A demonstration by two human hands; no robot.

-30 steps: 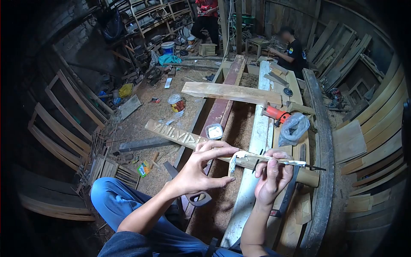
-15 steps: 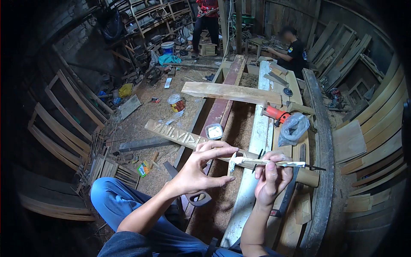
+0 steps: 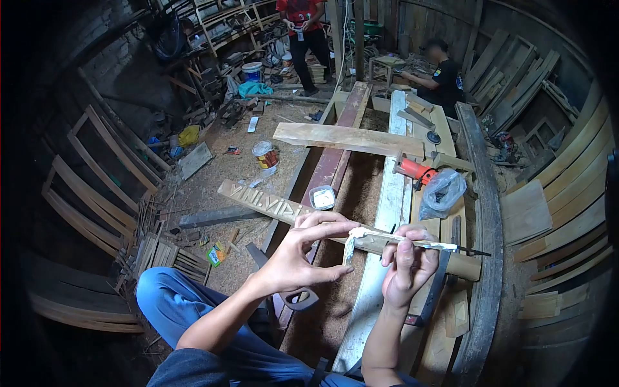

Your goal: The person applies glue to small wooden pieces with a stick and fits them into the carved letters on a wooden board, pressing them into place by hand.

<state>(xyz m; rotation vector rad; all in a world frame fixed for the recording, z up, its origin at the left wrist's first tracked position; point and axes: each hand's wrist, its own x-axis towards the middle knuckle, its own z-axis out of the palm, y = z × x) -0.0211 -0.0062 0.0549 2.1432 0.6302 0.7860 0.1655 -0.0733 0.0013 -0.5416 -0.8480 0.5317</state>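
Note:
My left hand (image 3: 303,258) pinches a small thin piece smeared with white paste (image 3: 350,250) between thumb and fingertips. In my right hand (image 3: 410,267) is a thin stick (image 3: 438,245), also coated in white paste, with a dark narrow end pointing right. Its left end meets the top of the small piece by my left index finger. Below and behind both hands lies a long wooden board (image 3: 258,201) with raised letters reading "VINI.VIDI"; the hands hide part of it. A clear tub of white paste (image 3: 322,197) stands just beyond the board.
A red power tool (image 3: 414,171) and a clear plastic bag (image 3: 442,193) lie on planks to the right. A pale plank (image 3: 348,138) crosses the beams ahead. A saw handle (image 3: 298,299) is near my knee. Two people (image 3: 303,29) are at the back.
My right hand has shifted slightly, bringing the stick's left end up to the top of the small piece. My left hand stays nearly still. The person in red at the back has moved.

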